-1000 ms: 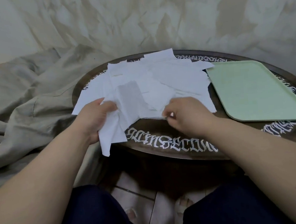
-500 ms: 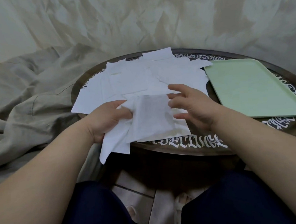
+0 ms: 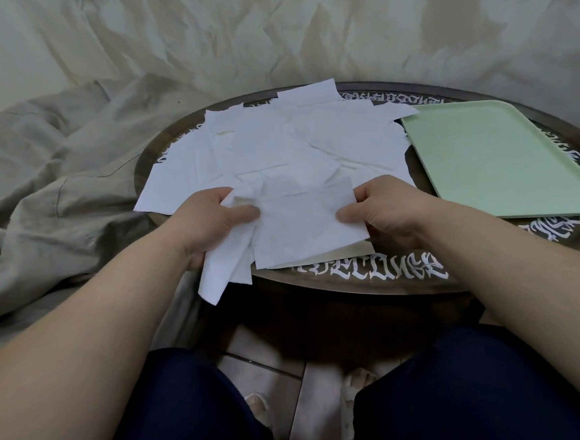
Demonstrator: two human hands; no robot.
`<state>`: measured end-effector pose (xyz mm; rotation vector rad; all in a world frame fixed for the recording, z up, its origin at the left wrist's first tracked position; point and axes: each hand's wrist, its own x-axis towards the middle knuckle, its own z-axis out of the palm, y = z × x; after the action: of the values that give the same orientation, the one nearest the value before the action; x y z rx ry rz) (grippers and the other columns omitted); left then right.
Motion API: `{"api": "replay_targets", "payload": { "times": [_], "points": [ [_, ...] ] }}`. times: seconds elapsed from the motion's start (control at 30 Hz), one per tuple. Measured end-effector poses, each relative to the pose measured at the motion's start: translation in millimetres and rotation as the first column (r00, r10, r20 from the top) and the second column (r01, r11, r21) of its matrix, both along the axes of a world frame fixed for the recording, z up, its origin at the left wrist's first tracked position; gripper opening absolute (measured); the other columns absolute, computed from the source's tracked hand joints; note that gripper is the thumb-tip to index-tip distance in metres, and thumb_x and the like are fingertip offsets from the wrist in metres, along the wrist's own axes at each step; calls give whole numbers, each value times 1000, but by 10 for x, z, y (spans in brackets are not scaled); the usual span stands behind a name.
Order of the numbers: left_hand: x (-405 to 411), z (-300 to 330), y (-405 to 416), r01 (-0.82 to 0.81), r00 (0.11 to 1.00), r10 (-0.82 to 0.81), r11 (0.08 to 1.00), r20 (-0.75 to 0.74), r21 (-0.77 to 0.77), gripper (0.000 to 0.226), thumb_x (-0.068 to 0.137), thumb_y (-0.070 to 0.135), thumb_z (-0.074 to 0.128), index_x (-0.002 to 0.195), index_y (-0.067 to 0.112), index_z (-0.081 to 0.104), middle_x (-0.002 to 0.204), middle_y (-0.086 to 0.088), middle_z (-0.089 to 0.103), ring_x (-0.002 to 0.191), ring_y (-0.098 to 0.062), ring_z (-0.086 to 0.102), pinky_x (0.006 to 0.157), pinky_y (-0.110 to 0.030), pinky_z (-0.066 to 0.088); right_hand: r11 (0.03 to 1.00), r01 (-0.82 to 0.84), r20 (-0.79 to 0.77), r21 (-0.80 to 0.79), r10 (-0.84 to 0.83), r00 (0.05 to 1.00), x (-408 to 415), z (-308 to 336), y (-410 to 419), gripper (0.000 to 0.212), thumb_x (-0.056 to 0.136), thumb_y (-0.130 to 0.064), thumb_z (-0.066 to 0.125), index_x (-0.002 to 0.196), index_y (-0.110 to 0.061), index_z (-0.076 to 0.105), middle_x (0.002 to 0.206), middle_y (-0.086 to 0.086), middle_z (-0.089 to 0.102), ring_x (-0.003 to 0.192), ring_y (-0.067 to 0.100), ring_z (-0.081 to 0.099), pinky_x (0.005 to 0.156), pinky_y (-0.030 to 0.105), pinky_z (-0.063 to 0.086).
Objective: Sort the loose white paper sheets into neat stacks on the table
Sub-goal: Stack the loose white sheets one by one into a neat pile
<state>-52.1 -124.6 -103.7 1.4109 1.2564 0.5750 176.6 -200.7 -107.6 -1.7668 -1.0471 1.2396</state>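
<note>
White paper is what both hands are busy with: the left hand grips a small bunch of thin white paper sheets at the near edge of the round dark wooden table with white lettering round its rim, thumb curled over the top, one corner drooping off the table; the right hand pinches the right edge of the top white sheet between thumb and fingers, laying it across that bunch. I judge this the gathering step, with one sheet being squared onto a starting stack. Next, the edges need aligning and the bunch setting flat on the table. Far of the hands, the loose pile of white sheets overlaps untidily and covers most of the left half, leaving little bare room. A pale green plastic tray lies at the right, just beside the pile. Crumpled grey-beige cloth lies to the left
</note>
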Motion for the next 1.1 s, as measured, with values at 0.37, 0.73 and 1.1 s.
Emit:
{"api": "replay_targets", "payload": {
  "times": [0.37, 0.73, 1.1],
  "points": [
    [-42, 108, 31, -119, 972, 101, 990, 210, 76, 30, 74, 19, 70, 101, 8, 66, 105, -18, 69, 94, -37, 67, 86, -53, 54, 995, -60, 595, -76, 94, 799, 63, 21, 63, 32, 76, -31, 73, 83, -2, 60, 81, 4, 58, 78, 23, 54, 68, 32, 44],
    [140, 177, -164, 286, 957, -291, 947, 17, 145, 25, 68, 23, 65, 91, 15, 69, 100, -18, 69, 86, -23, 63, 93, -50, 48, 972, 71, -146, 223, -39, 989, -148, 195, 13, 7, 82, -14, 69, 89, -12, 65, 81, 5, 66, 61, 13, 58, 60, 25, 45],
    [125, 151, -109, 330, 926, -264, 914, -271, 235, 13, 80, 20, 72, 91, 27, 70, 91, 6, 71, 85, -10, 63, 78, -27, 48, 960, 209, -170, 185, -179, 969, -27, 110, -3, 6, 80, -10, 72, 81, -9, 66, 89, 5, 66, 76, 21, 59, 64, 30, 47]
  ]
}}
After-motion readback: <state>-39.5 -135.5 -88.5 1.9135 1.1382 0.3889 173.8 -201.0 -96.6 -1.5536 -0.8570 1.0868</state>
